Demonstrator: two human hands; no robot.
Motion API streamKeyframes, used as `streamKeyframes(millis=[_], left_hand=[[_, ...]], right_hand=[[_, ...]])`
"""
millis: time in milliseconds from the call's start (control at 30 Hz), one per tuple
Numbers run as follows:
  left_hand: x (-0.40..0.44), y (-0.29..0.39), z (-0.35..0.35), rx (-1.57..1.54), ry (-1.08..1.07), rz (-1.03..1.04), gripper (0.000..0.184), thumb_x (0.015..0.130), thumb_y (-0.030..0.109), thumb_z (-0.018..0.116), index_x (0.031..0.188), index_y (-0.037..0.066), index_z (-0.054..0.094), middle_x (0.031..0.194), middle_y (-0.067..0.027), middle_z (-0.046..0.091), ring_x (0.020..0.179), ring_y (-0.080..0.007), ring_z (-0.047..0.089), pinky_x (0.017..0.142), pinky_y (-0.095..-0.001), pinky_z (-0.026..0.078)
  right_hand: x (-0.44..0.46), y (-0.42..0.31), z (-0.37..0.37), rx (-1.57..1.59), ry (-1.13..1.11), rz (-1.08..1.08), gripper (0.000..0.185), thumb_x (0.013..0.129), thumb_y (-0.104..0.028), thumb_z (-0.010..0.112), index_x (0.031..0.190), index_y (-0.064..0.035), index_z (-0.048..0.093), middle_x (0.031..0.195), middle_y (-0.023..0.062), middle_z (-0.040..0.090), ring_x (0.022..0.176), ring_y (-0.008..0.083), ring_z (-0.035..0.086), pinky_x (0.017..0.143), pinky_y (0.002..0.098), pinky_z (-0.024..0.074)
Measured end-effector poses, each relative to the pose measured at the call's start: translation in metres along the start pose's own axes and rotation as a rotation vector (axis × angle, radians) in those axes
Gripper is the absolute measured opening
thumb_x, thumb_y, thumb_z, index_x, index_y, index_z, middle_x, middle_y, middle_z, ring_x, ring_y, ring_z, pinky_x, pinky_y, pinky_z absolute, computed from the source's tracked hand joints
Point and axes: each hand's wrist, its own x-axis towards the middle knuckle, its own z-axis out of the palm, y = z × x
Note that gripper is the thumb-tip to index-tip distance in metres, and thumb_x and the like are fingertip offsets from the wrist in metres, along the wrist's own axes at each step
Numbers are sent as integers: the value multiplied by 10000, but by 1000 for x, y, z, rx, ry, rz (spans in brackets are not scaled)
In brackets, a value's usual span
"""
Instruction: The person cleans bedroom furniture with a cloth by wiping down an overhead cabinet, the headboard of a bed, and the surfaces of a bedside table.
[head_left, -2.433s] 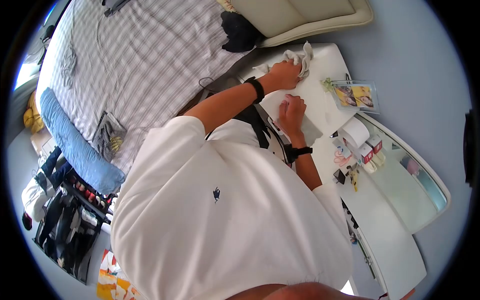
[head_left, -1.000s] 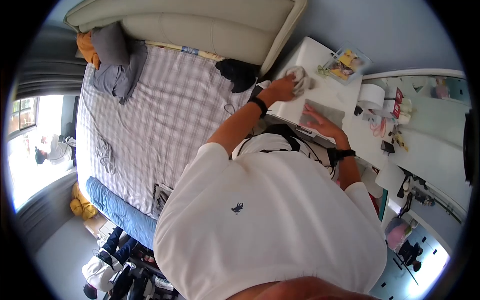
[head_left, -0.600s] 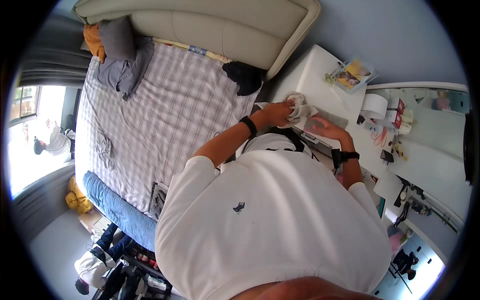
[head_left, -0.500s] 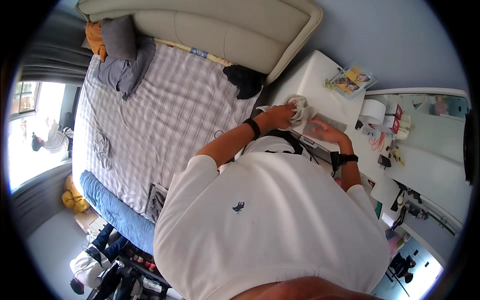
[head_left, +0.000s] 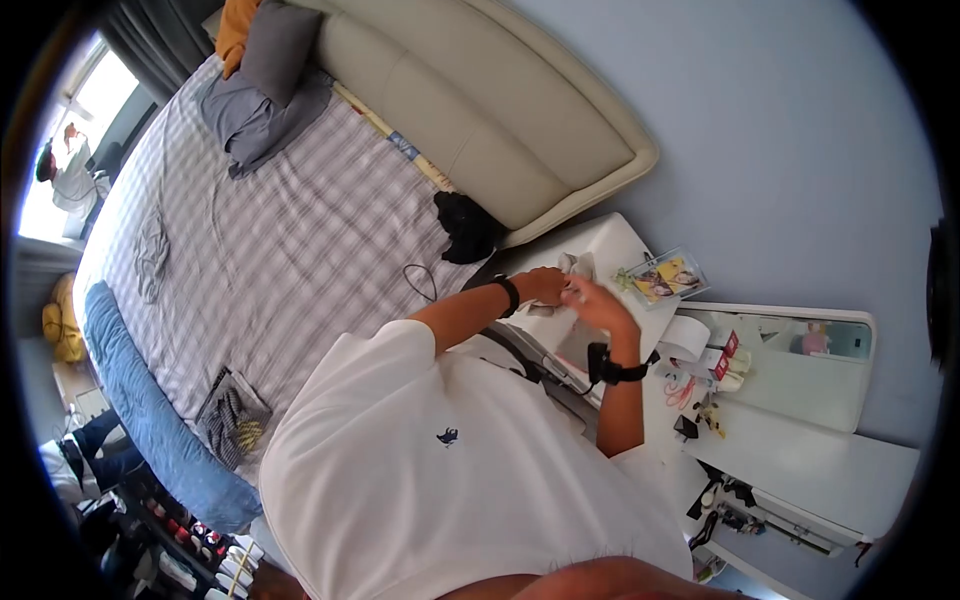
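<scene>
A crumpled pale grey-beige cloth (head_left: 580, 265) lies on the white cabinet top (head_left: 610, 235) beside the bed. My left hand (head_left: 543, 286), with a black band on its wrist, is closed on the cloth and partly covers it. Close beside it, my right hand (head_left: 602, 306) is raised over the cabinet top, fingers stretched toward the cloth and holding nothing that I can see. A black watch-like device (head_left: 612, 366) is strapped to the right wrist. Behind both hands stands a framed photo (head_left: 668, 277) with a small green plant sprig at its side.
On the left is a bed with a checked sheet (head_left: 300, 220), a beige headboard (head_left: 480, 110) and a black cloth (head_left: 467, 228). To the right are a mirror (head_left: 790, 370), red-and-white boxes (head_left: 715, 360) and a pink cord (head_left: 680, 392). Another person (head_left: 75, 180) is by the window.
The view has turned, shifting the bed and cabinet in the picture. My right hand has come closer to my left hand and the cloth, which looks more bunched up.
</scene>
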Motion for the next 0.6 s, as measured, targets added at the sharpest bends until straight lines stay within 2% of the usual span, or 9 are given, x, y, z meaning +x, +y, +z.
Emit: streamKeyframes(millis=[33, 100, 133, 167, 300, 400, 467, 500, 600], left_hand=[[-6, -6, 1, -53, -8, 68, 438, 720, 233, 704, 1121, 61, 676, 1070, -215, 683, 989, -369, 668, 857, -451, 521], [-23, -18, -20, -144, -25, 41, 471, 709, 220, 690, 1154, 67, 667, 1055, -213, 688, 970, -361, 671, 845, -438, 523], [-33, -27, -34, -227, -41, 27, 507, 698, 208, 677, 1186, 72, 658, 1040, -210, 693, 951, -353, 673, 833, -425, 526], [-42, -43, -36, -287, 155, 146, 522, 721, 229, 697, 1221, 87, 644, 977, -165, 709, 894, -290, 683, 801, -385, 534], [-91, -87, -91, -530, 103, -104, 499, 783, 253, 718, 1245, 85, 628, 976, -115, 706, 899, -204, 668, 801, -339, 530], [-113, -121, -115, -625, 289, -135, 433, 862, 283, 722, 1239, 90, 630, 1006, -58, 693, 926, -145, 636, 822, -319, 520], [-125, -132, -129, -764, 553, -188, 395, 943, 302, 664, 1272, 92, 603, 1064, -34, 665, 950, -140, 621, 815, -324, 517], [-127, -137, -135, -759, 541, -198, 395, 943, 302, 664, 1272, 92, 603, 1064, -34, 665, 950, -140, 621, 815, -324, 517], [-131, -146, -151, -869, 848, -154, 370, 934, 267, 681, 1235, 61, 616, 1034, -22, 671, 936, -146, 630, 829, -310, 521]], right_hand=[[8, -15, -11, 55, 165, -141, 485, 970, -354, 597, 1344, -54, 525, 1251, 215, 629, 1155, 358, 609, 985, 403, 471], [10, -74, -52, 29, 153, -70, 485, 974, -325, 613, 1360, -49, 512, 1281, 195, 615, 1172, 332, 599, 994, 379, 462], [26, -65, -59, 33, 177, -215, 494, 974, -323, 620, 1370, -51, 503, 1304, 187, 603, 1188, 294, 589, 1000, 376, 457], [34, -73, -74, 69, 143, -213, 527, 963, -377, 611, 1360, -43, 518, 1358, 187, 579, 1271, 313, 545, 1053, 379, 428], [72, -90, -134, -59, 241, -310, 490, 960, -367, 614, 1326, -50, 540, 1327, 182, 566, 1243, 338, 541, 1053, 391, 413], [119, -84, -163, -89, 303, -305, 461, 953, -338, 613, 1315, -62, 540, 1320, 183, 547, 1261, 359, 512, 1064, 404, 407], [160, -73, -176, -302, 524, -445, 454, 948, -324, 611, 1319, -74, 533, 1338, 180, 519, 1294, 354, 476, 1080, 413, 395], [181, -72, -185, -308, 520, -467, 469, 945, -328, 614, 1331, -78, 523, 1381, 175, 492, 1308, 351, 463, 1090, 417, 388], [217, -84, -194, -372, 602, -500, 492, 943, -330, 613, 1352, -79, 502, 1455, 164, 445, 1336, 348, 441, 1110, 427, 374]])
